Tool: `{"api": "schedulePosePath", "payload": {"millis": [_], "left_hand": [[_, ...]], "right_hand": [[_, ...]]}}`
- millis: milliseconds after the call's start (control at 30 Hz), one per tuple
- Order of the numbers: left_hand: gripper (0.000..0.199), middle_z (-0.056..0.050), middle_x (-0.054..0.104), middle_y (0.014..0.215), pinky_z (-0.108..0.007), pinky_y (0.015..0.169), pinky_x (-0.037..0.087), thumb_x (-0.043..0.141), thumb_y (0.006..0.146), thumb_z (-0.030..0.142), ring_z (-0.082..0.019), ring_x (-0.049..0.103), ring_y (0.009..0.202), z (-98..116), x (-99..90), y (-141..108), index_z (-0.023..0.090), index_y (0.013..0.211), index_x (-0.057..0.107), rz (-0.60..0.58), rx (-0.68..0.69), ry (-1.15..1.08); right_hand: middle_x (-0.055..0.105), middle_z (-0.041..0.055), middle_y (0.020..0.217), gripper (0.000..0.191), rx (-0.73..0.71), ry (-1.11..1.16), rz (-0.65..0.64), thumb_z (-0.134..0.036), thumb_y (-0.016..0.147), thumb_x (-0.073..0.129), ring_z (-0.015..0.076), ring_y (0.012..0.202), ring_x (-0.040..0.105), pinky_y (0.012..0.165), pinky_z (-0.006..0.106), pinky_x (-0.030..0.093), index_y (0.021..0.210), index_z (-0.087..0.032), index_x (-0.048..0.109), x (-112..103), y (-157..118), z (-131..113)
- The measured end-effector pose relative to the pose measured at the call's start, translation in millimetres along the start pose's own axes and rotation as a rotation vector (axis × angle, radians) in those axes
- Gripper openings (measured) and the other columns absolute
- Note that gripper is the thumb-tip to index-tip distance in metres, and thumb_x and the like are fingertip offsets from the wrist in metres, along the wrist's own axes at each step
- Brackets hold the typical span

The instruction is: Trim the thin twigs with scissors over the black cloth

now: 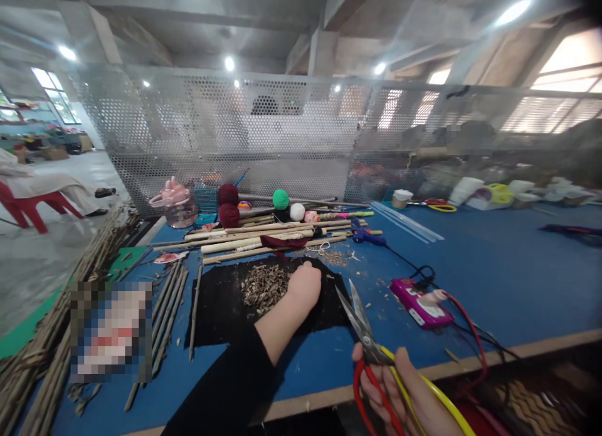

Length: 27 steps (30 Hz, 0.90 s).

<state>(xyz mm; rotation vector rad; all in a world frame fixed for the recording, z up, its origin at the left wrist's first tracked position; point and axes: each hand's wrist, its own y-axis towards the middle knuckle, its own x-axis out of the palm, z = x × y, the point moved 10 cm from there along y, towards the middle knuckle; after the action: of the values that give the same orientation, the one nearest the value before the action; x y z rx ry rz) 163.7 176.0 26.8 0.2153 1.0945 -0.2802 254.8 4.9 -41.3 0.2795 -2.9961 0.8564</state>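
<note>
My right hand (pixel 404 392) grips a pair of scissors (pixel 369 342) with one red and one yellow handle, their blades parted and pointing up and away from me. My left hand (pixel 305 285), in a black sleeve, is closed over the right part of a black cloth (pixel 216 304). Whatever its fingers hold, if anything, is hidden behind the hand. Right beside it, a pile of short chopped twig pieces (pixel 266 288) lies on the cloth. A thin stick (pixel 195 310) rests along the cloth's left edge.
Bundled twigs (pixel 89 254) line the table's left side. Behind the cloth lie wooden rods (pixel 263 240), yarn balls (pixel 228 197) and a blue glue gun (pixel 367 236). A magenta power strip (pixel 418 304) with trailing cables sits to the right. A perforated metal screen (pixel 226 122) stands behind.
</note>
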Motion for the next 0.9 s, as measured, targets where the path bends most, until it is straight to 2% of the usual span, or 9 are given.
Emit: {"api": "schedulePosePath", "payload": {"millis": [67, 133, 167, 233, 333, 467, 667, 900], "left_hand": [[0.02, -0.014, 0.062, 0.091, -0.03, 0.078, 0.045, 0.048, 0.078, 0.014, -0.019, 0.06, 0.082, 0, -13.3, -7, 0.012, 0.079, 0.068, 0.026, 0.078, -0.066], [0.016, -0.008, 0.065, 0.084, -0.029, 0.08, 0.044, 0.052, 0.076, 0.015, -0.017, 0.059, 0.081, -12, -41.6, -21, 0.016, 0.077, 0.068, 0.136, 0.125, -0.221], [0.015, -0.006, 0.066, 0.082, -0.028, 0.08, 0.044, 0.054, 0.075, 0.016, -0.016, 0.059, 0.08, -24, -58.0, -29, 0.017, 0.078, 0.068, 0.208, 0.115, -0.325], [0.012, -0.003, 0.066, 0.072, -0.026, 0.069, 0.046, 0.056, 0.073, 0.019, -0.013, 0.058, 0.066, -65, -79.5, -47, 0.017, 0.08, 0.066, 0.31, -0.042, -0.579], [0.015, -0.002, 0.064, 0.066, -0.022, 0.056, 0.044, 0.062, 0.068, 0.026, -0.01, 0.054, 0.055, -114, -77.9, -70, 0.014, 0.077, 0.061, 0.292, -0.21, -0.963], [0.028, -0.001, 0.062, 0.064, -0.018, 0.05, 0.04, 0.072, 0.057, 0.031, -0.007, 0.052, 0.052, -143, -64.7, -86, 0.013, 0.076, 0.06, 0.302, -0.294, -1.14], [0.024, 0.0, 0.059, 0.06, -0.018, 0.049, 0.038, 0.071, 0.057, 0.028, -0.006, 0.049, 0.05, -146, -61.3, -91, 0.012, 0.072, 0.06, 0.352, -0.259, -1.069], [0.021, -0.002, 0.063, 0.068, -0.022, 0.062, 0.045, 0.069, 0.059, 0.024, -0.01, 0.056, 0.061, -150, -66.2, -92, 0.013, 0.075, 0.061, 0.42, -0.188, -0.959]], "right_hand": [[0.039, -0.0013, 0.059, 0.067, -0.036, 0.162, -0.047, -0.083, 0.063, 0.026, 0.0093, 0.044, 0.035, 0.034, 0.018, 0.037, 0.095, -0.029, 0.048, 9, 3, -5], [0.039, -0.0034, 0.056, 0.063, -0.053, 0.252, -0.131, -0.08, 0.065, 0.034, 0.0065, 0.04, 0.031, 0.03, 0.016, 0.035, 0.095, -0.026, 0.048, 24, 7, -10], [0.039, -0.004, 0.056, 0.062, -0.052, 0.261, -0.18, -0.078, 0.066, 0.036, 0.0057, 0.039, 0.03, 0.029, 0.015, 0.035, 0.095, -0.025, 0.048, 33, 9, -12], [0.041, -0.0042, 0.056, 0.06, -0.039, 0.25, -0.292, -0.075, 0.07, 0.036, 0.005, 0.038, 0.032, 0.029, 0.015, 0.036, 0.096, -0.023, 0.047, 52, 13, -15], [0.043, -0.0036, 0.057, 0.057, 0.035, 0.181, -0.418, -0.072, 0.076, 0.03, 0.0057, 0.039, 0.038, 0.03, 0.016, 0.041, 0.095, -0.021, 0.047, 74, 20, -19], [0.042, -0.0047, 0.055, 0.056, 0.103, 0.023, -0.42, -0.068, 0.081, 0.02, 0.0054, 0.036, 0.039, 0.031, 0.017, 0.041, 0.094, -0.02, 0.047, 85, 34, -32], [0.041, -0.0057, 0.051, 0.058, 0.101, -0.249, -0.381, -0.069, 0.08, 0.019, 0.0064, 0.037, 0.04, 0.033, 0.017, 0.041, 0.091, -0.02, 0.048, 96, 53, -52], [0.038, -0.0073, 0.048, 0.059, 0.113, -0.245, -0.36, -0.072, 0.077, 0.023, 0.0049, 0.032, 0.032, 0.027, 0.015, 0.032, 0.089, -0.02, 0.048, 105, 65, -50]]}}
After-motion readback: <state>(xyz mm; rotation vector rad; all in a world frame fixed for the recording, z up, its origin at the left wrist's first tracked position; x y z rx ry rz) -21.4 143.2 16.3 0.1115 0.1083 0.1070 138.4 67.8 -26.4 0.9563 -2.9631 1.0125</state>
